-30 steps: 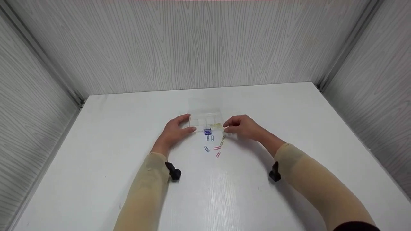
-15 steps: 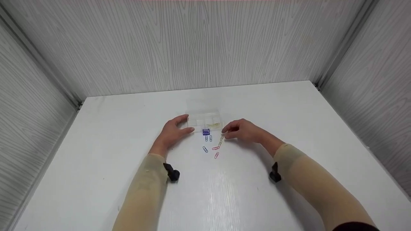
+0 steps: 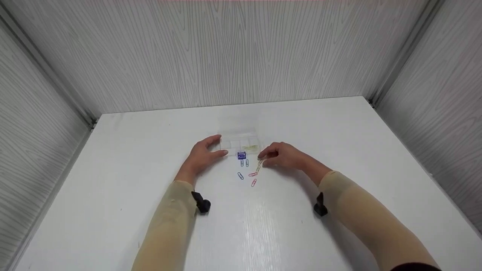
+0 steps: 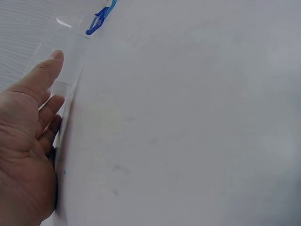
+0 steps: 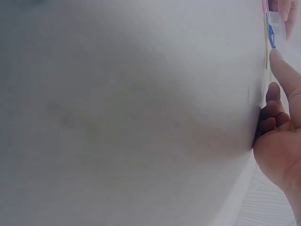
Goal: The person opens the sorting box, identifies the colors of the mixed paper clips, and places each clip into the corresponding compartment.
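Note:
In the head view, a clear compartment box [image 3: 235, 143] sits mid-table with its transparent lid raised. Yellow paper clips [image 3: 250, 147] lie in its right front compartment. My left hand [image 3: 202, 154] holds the box's left side, thumb at the front corner and a finger at the back. A blue latch [image 3: 241, 155] sticks out in front. My right hand [image 3: 285, 155] reaches to a yellow paper clip [image 3: 260, 162] on the table, thumb and index finger slightly apart beside it. In the right wrist view, the right thumb [image 5: 284, 70] is extended and the other fingers are loosely curled.
Two blue paper clips [image 3: 244, 163] lie in front of the latch, and another blue paper clip [image 3: 240, 175] lies nearer me. Pink paper clips [image 3: 253, 182] lie to its right. A wood-grain panel [image 3: 233, 52] stands behind the white table [image 3: 150, 124].
My right hand has moved from the box's right edge toward me, down to the yellow paper clips on the table. The left hand stays at the box.

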The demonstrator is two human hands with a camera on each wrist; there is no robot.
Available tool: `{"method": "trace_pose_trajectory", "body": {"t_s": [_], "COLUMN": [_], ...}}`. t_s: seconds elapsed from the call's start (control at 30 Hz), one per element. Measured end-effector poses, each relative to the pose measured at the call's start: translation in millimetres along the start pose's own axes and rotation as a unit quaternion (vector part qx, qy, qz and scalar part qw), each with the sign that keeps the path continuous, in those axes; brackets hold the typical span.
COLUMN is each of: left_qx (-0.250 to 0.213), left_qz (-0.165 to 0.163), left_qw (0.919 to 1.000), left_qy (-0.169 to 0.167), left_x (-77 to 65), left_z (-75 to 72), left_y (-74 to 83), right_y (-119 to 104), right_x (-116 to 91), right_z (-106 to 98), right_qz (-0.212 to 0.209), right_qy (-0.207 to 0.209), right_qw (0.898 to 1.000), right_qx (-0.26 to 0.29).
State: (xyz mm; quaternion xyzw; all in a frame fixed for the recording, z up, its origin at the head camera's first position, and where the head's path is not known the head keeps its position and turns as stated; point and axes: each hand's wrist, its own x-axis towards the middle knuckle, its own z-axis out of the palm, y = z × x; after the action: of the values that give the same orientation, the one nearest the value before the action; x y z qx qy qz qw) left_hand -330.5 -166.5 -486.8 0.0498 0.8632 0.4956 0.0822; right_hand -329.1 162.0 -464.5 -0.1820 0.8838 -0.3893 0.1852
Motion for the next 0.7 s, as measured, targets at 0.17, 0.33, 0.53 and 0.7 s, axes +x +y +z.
{"method": "trace_pose_trajectory", "body": {"t_s": [0.17,0.33,0.53,0.7], "left_qx": [0.000,0.000,-0.007,-0.005], "left_qz": [0.003,0.000,0.011,0.027], "left_qw": [1.0000,1.0000,0.9999,0.9996], "left_qy": [0.001,0.005,0.001,0.000], "left_x": [0.8,0.8,2.0,3.8], "left_z": [-0.7,-0.8,-0.4,-0.5], "left_y": [-0.5,-0.1,-0.8,-1.1], "right_y": [-2.6,-4.7,-3.1,-0.7], "right_x": [-0.1,0.4,0.8,2.4], "right_z": [1.4,2.9,2.9,0.9], "right_qz": [0.000,0.005,-0.002,-0.016], "right_qy": [0.005,0.008,0.007,0.006], "right_qw": [1.000,1.000,1.000,1.000], "right_qx": [-0.010,-0.021,-0.019,-0.015]}}
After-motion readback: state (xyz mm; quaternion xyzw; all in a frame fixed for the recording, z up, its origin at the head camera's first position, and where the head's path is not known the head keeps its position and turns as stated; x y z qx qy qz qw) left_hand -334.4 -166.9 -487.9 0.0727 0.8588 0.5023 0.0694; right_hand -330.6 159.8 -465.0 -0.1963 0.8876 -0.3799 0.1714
